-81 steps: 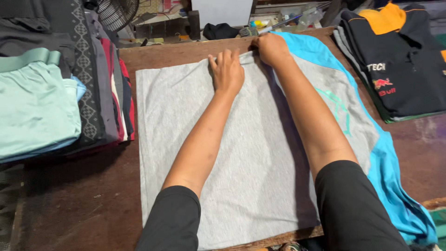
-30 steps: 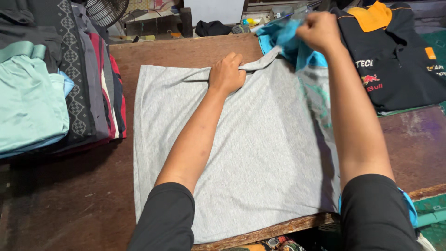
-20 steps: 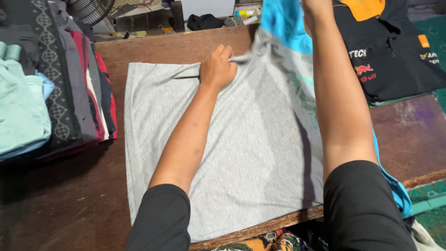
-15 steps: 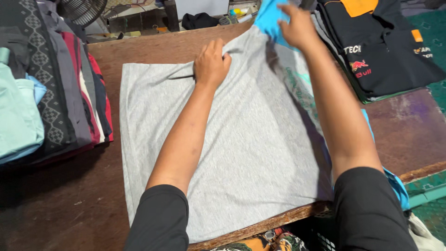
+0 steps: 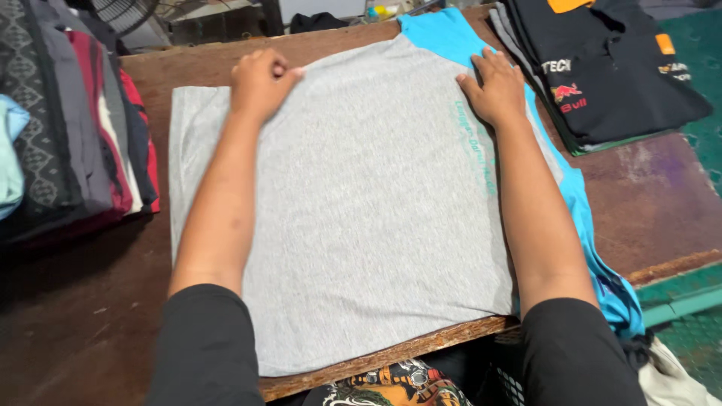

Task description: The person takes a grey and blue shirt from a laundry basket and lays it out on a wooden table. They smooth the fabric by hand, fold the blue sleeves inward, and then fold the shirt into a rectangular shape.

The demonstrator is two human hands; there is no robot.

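Nearest me, my two forearms in black sleeves reach out over the worn brown wooden table. Across it lies the grey cotton T-shirt with bright blue sleeves, spread flat, its hem hanging just past the table's near edge. One blue sleeve trails off the right side of the table.

Further out, my right hand lies palm down on the shirt beside the blue shoulder panel, grip slack, fingers spread and holding nothing, only pressing the cloth. My left hand sits at the shirt's far left, where the grey fabric is folded over itself; its grip is closed, thumb and fingers pinching the folded edge against the table.

To the left, touching the table top and just beside the shirt, is a stack of folded garments in red, grey and patterned black. To the far right lies a pile of folded black shirts with orange patches, close to the right hand but apart from it.
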